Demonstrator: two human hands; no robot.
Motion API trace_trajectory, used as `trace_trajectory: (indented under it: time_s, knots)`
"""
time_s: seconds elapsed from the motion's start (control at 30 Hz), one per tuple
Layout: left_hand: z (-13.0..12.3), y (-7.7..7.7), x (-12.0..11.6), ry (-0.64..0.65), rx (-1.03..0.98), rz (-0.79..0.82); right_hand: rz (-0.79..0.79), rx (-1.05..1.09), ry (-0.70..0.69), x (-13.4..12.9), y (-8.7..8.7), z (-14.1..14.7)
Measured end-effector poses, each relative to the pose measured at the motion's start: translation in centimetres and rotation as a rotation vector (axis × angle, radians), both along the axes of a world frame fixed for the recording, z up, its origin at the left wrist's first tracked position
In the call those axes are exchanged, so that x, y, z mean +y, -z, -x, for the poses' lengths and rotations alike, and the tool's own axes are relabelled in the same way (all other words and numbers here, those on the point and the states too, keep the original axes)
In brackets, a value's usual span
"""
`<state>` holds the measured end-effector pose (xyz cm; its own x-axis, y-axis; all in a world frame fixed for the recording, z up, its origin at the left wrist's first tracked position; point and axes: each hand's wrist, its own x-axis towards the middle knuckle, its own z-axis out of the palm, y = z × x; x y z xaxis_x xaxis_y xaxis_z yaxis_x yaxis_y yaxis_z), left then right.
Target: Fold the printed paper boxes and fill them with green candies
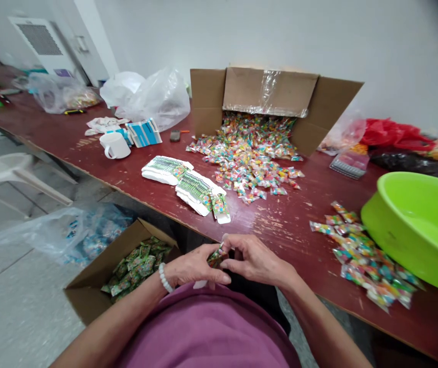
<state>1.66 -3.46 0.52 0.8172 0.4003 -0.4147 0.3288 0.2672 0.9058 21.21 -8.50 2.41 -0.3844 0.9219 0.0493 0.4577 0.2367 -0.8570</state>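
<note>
My left hand (pixel 198 267), with a beaded bracelet at the wrist, is wrapped round a small green printed packet (pixel 215 257) in front of my body. The fingers of my right hand (pixel 250 258) are pinched together at the packet's top right; what lies between them is too small to make out. Just beyond, rows of flat green-and-white packets (pixel 193 188) lie overlapping on the dark red table (pixel 280 230). Colourful wrapped candies (pixel 245 158) spill from an open cardboard box (pixel 270 91) behind them.
A green basin (pixel 406 230) stands at the right beside more wrapped candies (pixel 368 258). A white mug (pixel 115 145) and plastic bags (pixel 157 99) are at the back left. Below the table edge, a carton (pixel 88 291) holds filled green packets (pixel 138 266). A white stool (pixel 7 171) stands left.
</note>
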Motion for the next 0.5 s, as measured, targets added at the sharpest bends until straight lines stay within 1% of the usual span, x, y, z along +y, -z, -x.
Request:
trace_trajectory:
  time_s: [0.07, 0.17, 0.27, 0.4, 0.5]
  knots:
    - [0.1, 0.1, 0.2, -0.038, -0.004, -0.131, 0.013, 0.009, -0.036, -0.1, 0.0, -0.2]
    - [0.3, 0.0, 0.5, -0.041, 0.023, -0.301, 0.033, 0.067, -0.099, -0.1, -0.2, -0.5]
    - [0.4, -0.1, 0.5, -0.015, 0.068, -0.315, 0.029, 0.131, -0.146, 0.2, -0.2, -0.9]
    - [0.3, -0.3, 0.4, 0.042, 0.104, -0.347, 0.061, 0.121, -0.187, 0.4, 0.2, -1.2]
    - [0.3, -0.2, 0.4, 0.02, 0.073, -0.398, 0.08, 0.135, -0.194, 0.4, 0.6, -1.2]
